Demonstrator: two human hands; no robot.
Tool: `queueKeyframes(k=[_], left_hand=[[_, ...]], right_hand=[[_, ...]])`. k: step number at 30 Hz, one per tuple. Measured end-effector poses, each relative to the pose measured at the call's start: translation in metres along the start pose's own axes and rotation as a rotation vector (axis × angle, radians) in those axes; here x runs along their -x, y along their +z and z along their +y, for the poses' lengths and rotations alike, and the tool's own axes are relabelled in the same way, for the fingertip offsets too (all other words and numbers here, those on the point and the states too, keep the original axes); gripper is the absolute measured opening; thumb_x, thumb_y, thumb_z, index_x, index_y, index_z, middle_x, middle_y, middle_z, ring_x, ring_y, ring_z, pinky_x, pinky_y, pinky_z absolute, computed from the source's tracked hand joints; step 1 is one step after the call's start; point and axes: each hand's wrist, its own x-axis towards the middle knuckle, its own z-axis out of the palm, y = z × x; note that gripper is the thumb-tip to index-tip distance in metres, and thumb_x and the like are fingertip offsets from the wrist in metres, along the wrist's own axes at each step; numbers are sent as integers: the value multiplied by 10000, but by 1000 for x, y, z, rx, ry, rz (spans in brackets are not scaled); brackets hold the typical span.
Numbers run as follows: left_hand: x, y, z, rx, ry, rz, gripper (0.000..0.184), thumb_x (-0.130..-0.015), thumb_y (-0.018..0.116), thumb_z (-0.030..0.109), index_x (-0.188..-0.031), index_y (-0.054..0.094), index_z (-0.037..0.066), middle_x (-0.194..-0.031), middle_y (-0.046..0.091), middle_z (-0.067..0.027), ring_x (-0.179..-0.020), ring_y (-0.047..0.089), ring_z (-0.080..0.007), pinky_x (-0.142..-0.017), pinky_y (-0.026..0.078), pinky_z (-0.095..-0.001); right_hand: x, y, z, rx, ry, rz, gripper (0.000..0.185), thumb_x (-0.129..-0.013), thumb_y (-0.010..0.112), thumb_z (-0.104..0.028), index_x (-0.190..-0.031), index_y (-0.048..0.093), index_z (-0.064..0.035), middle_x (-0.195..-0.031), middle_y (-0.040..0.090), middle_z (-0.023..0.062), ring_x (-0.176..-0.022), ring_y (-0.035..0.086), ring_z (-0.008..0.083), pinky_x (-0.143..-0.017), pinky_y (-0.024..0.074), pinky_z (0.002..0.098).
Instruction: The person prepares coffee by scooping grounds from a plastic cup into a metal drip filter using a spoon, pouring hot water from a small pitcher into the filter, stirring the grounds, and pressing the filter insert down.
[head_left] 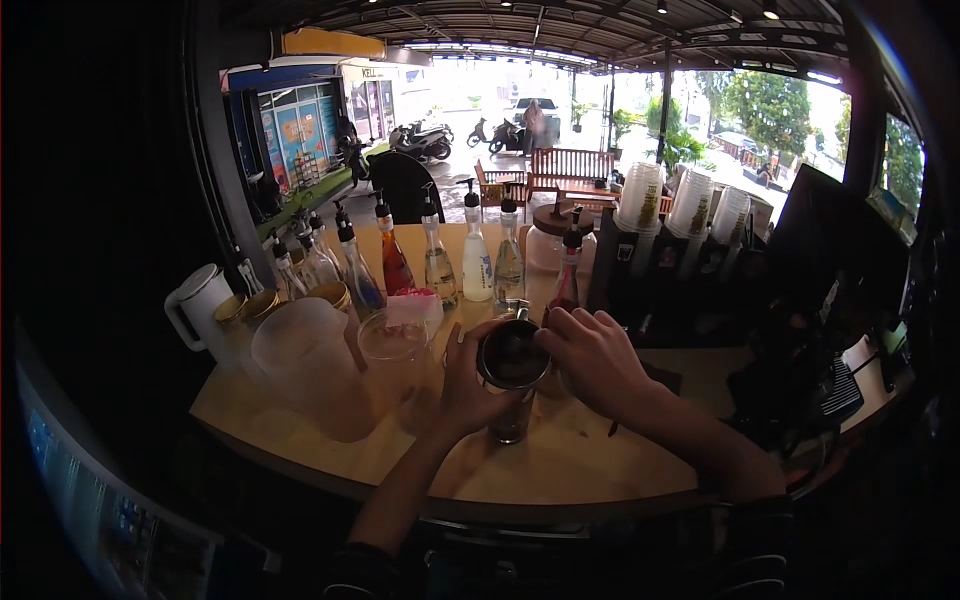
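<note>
A round cup-like vessel (513,362) with a shiny rim and a dark inside is in front of me, its mouth tipped towards me. My left hand (465,380) is wrapped round its left side. At the vessel's right rim, my right hand (592,352) has its fingers bent and closed; what they pinch is hidden. A small metal piece (520,308) sticks up at the far rim. Below the vessel a glass-like base (509,425) shows over the counter. Left of my left hand are a clear plastic cup or lid (393,337) and a frosted pitcher (315,365).
Pump-top syrup bottles (474,250) line the back of the wooden counter (600,470). A white jug (200,305) stands left, beside brown cups (262,302). A lidded jar (558,245) and stacked plastic cups (640,198) are at back right, near a dark screen (815,235).
</note>
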Motion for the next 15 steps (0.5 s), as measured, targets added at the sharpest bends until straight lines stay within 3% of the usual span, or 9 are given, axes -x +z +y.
queueKeyframes(k=[2, 3, 5, 6, 8, 15], left_hand=[[-2, -5, 4, -7, 19, -42, 836, -590, 846, 237, -1290, 403, 122, -1263, 540, -91, -1215, 489, -281, -1138, 186, -492], [-2, -4, 2, -10, 18, -40, 836, -590, 846, 237, -1290, 403, 122, -1263, 540, -91, -1215, 489, -281, -1138, 186, -492], [-3, 1, -4, 220, 50, 26, 831, -577, 848, 160, -1281, 411, 96, -1246, 501, -118, -1184, 500, -285, -1061, 373, -414], [-3, 1, -2, 220, 50, 26, 831, -577, 848, 160, -1281, 411, 96, -1246, 501, -118, -1184, 500, -285, -1061, 373, -414], [-4, -1, 2, 190, 108, 59, 816, -570, 842, 104, -1270, 423, 75, -1222, 471, -132, -1156, 510, -277, -961, 472, -347], [-7, -5, -2, 128, 93, 4, 804, -553, 837, 107, -1255, 446, 77, -1191, 501, -121, -1139, 507, -284, -956, 453, -374]], right_hand=[[2, 6, -4, -20, -70, 5, 187, -736, 624, -106, -917, 583, -90, -960, 529, 41, -861, 575, 180, -690, 434, 331], [2, 7, -7, -33, -138, 13, 182, -734, 628, -119, -910, 588, -94, -960, 529, 39, -860, 566, 172, -700, 411, 320], [1, 1, -8, 21, -142, 12, 183, -730, 630, -124, -908, 593, -97, -956, 527, 30, -869, 561, 164, -703, 406, 313], [-2, -2, -6, 60, -121, 32, 181, -729, 631, -128, -904, 594, -99, -954, 526, 30, -874, 555, 162, -706, 402, 313], [-4, -1, -5, 68, -141, 54, 163, -727, 633, -141, -881, 599, -104, -944, 528, 27, -886, 542, 156, -718, 393, 317], [-5, 0, -2, 144, -173, 88, 110, -723, 634, -153, -821, 603, -113, -934, 541, 12, -895, 544, 152, -735, 394, 325]])
